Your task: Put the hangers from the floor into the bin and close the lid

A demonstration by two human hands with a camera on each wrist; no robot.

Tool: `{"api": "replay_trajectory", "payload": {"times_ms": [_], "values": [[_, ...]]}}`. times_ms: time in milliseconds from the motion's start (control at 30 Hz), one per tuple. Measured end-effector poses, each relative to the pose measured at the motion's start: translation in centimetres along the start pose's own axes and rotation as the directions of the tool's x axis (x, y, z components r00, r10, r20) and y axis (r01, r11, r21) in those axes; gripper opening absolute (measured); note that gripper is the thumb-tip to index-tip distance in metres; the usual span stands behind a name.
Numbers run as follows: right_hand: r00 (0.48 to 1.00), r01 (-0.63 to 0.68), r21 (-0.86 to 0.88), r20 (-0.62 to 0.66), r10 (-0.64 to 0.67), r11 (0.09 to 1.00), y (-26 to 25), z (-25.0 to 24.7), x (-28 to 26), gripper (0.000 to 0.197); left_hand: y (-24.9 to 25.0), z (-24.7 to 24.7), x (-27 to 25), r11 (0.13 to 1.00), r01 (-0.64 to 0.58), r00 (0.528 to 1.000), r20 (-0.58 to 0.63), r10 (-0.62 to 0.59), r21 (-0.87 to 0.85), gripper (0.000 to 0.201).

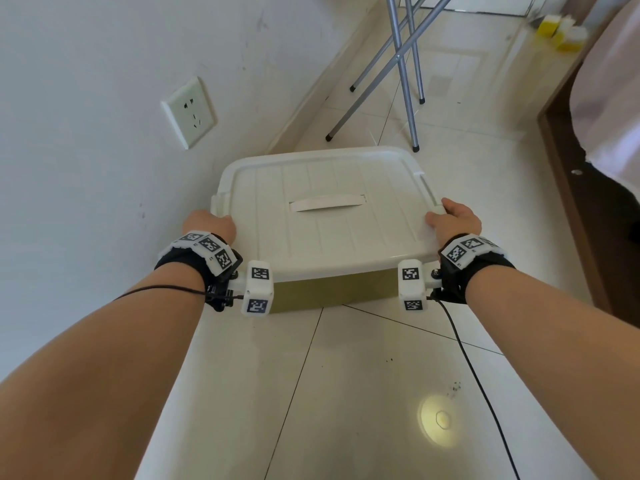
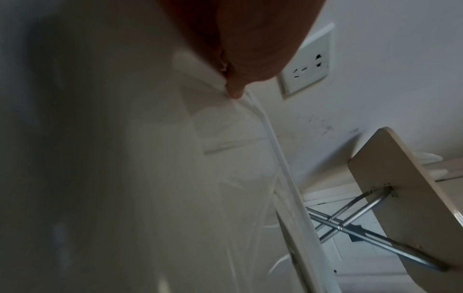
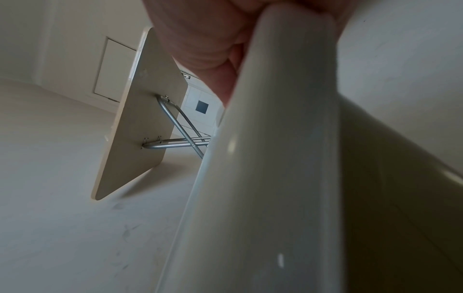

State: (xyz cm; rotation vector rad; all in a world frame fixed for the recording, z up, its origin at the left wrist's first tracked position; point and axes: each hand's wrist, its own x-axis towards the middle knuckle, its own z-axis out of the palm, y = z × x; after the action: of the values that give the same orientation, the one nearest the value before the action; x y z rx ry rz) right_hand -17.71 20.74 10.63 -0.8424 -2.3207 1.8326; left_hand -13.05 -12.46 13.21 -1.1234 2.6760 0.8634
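A white plastic lid (image 1: 329,233) with a flat handle (image 1: 327,203) in its middle lies over the pale storage bin (image 1: 311,292) on the tiled floor. My left hand (image 1: 211,221) grips the lid's left edge near the front corner. My right hand (image 1: 453,220) grips the right edge, thumb on top. In the right wrist view the fingers (image 3: 208,39) curl round the lid's rim (image 3: 275,138). In the left wrist view a fingertip (image 2: 235,91) presses on the rim (image 2: 275,142). No hangers show in any view; the bin's inside is hidden.
The bin sits close to a white wall with a socket (image 1: 188,112) on the left. Metal folding table legs (image 1: 405,71) stand just behind it. A brown bed frame (image 1: 575,209) runs along the right. A black cable (image 1: 485,386) trails over the floor tiles.
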Motion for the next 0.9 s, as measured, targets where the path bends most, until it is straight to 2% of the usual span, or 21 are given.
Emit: {"api": "replay_trajectory", "payload": {"times_ms": [300, 600, 767, 900], "values": [[1.000, -0.013, -0.025, -0.018, 0.013, 1.000, 0.4, -0.3, -1.0, 0.050, -0.7, -0.2, 0.1, 0.999, -0.021, 1.000, -0.010, 0.021, 0.027, 0.039], [1.000, -0.016, -0.050, -0.027, 0.014, 0.999, 0.6, -0.1, -1.9, 0.050, -0.7, -0.2, -0.6, 1.000, -0.020, 0.998, 0.053, 0.019, 0.012, 0.032], [0.999, -0.012, -0.078, -0.033, 0.010, 0.997, 0.7, -0.1, -2.4, 0.052, -0.2, -0.5, -1.2, 0.996, -0.037, 0.996, 0.079, 0.030, 0.081, 0.034], [1.000, -0.011, -0.190, 0.021, 0.015, 0.982, 0.1, -0.2, -2.6, 0.059, 0.5, -0.5, -1.7, 0.995, -0.080, 0.992, 0.103, 0.074, 0.054, 0.020]]}}
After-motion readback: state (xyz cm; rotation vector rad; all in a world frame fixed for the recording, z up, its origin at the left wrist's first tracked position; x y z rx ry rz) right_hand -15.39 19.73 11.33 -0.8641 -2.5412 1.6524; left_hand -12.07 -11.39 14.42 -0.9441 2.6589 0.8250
